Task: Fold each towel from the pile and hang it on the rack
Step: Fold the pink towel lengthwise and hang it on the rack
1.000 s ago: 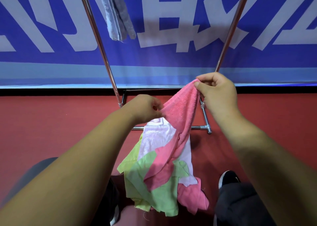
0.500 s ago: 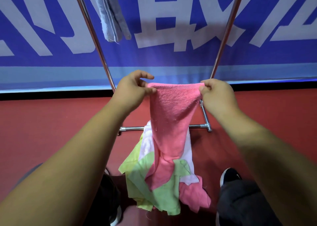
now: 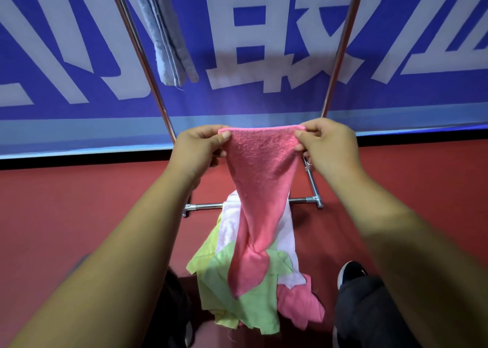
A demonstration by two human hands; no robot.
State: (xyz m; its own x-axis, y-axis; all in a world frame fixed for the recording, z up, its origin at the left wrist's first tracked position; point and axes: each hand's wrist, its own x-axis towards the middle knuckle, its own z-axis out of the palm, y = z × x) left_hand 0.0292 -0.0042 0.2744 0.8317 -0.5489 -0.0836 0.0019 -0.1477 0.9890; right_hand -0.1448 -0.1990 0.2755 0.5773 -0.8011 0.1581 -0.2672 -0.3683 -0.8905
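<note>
While the rack (image 3: 341, 49) holds a grey towel (image 3: 169, 30) and the pile (image 3: 237, 294) lies at its foot, the pink towel (image 3: 261, 168) hangs before the rack, left hand (image 3: 196, 149) and right hand (image 3: 330, 146) each pinching a top corner; folding in half seems next

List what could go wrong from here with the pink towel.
The pink towel hangs twisted below the top edge, so a fold made now may come out crooked.
Its tail reaches the pile; if touching, lifting could drag a green towel along.
The left hand and right hand pinch only the top corners; a slipped grip would drop it.
</note>
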